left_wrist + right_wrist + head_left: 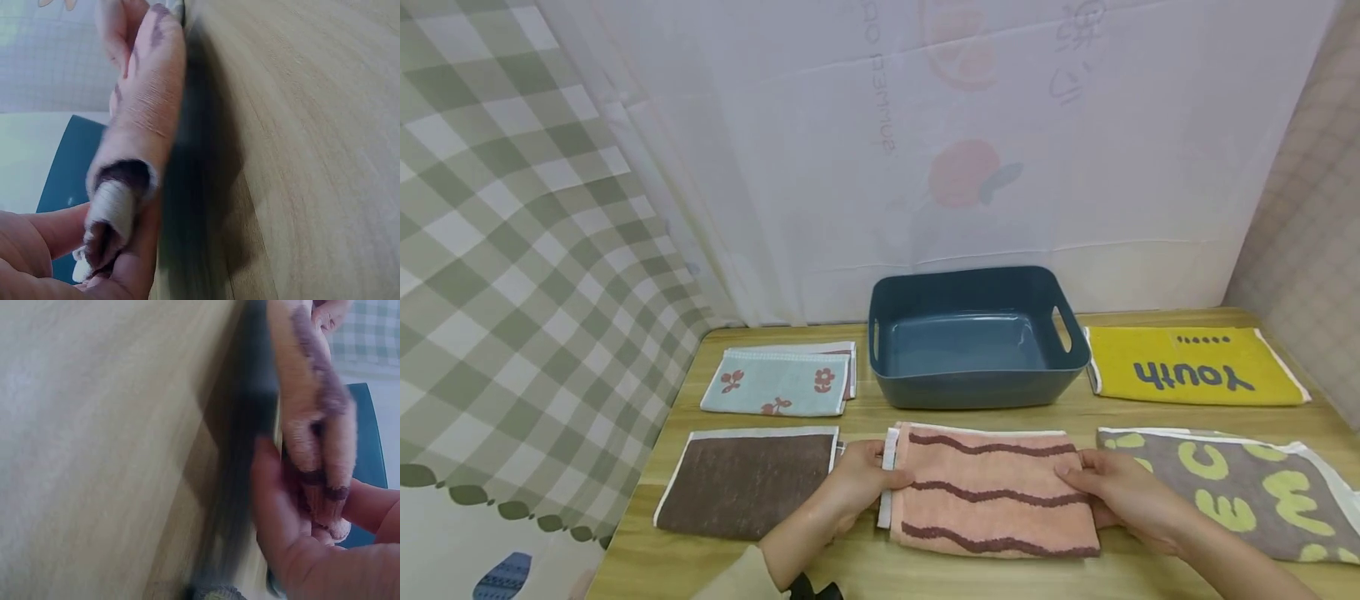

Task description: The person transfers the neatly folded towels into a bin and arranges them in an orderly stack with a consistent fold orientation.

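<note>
Between both hands is a folded pink towel [992, 492] with wavy maroon stripes, lifted a little off the wooden table. My left hand [867, 479] pinches its left end by the white edge, thumb on top and fingers beneath. At the opposite end my right hand [1123, 492] grips it the same way. In the left wrist view the folded layers of the towel [140, 119] show end-on between thumb and fingers. The right wrist view shows the towel's [319, 425] doubled folds held in the fingers, with a shadow on the table below.
Behind the towel stands a dark blue basket [977, 387] with handle holes. To the left lie a light blue flowered towel [782, 383] and a brown towel [745, 483]. On the right are a yellow towel [1195, 367] and a grey towel with lime letters [1247, 492].
</note>
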Available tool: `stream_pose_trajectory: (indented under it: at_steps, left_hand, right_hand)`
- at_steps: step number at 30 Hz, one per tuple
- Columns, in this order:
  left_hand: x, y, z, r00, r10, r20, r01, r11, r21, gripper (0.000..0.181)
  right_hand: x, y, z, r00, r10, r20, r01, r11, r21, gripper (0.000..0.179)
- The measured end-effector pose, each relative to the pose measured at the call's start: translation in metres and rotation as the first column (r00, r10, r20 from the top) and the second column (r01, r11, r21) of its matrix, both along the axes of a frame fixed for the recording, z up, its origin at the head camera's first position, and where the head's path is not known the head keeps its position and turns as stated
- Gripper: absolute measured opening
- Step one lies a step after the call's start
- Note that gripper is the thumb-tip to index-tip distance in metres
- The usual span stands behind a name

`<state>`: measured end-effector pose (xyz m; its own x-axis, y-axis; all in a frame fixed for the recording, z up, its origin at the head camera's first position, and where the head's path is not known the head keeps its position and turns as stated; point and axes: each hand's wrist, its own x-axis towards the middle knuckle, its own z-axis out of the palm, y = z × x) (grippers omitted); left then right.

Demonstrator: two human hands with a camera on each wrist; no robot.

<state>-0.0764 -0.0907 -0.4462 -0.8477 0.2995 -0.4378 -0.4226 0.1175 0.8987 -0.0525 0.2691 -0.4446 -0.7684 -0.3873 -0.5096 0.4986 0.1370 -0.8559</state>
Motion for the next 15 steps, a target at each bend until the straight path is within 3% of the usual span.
stream_pose_trajectory:
  at_steps: [7, 15]
  left_hand:
    - [-0.0014, -0.0038, 0.0035, 0.999, 0.004, 0.042, -0.008, 0.996, 0.092, 0.026]
    - [-0.0009, -0.0028, 0.0056, 1.0, 0.0, 0.026, -0.004, 0.988, 0.154, 0.031]
  right_hand:
    - [0.0009, 0.0032, 0.0013, 1.0, -0.022, -0.004, 0.022, 0.998, -0.05, 0.046]
    - [0.004, 0.0067, 0.0084, 0.998, -0.044, -0.041, 0.044, 0.999, -0.005, 0.054]
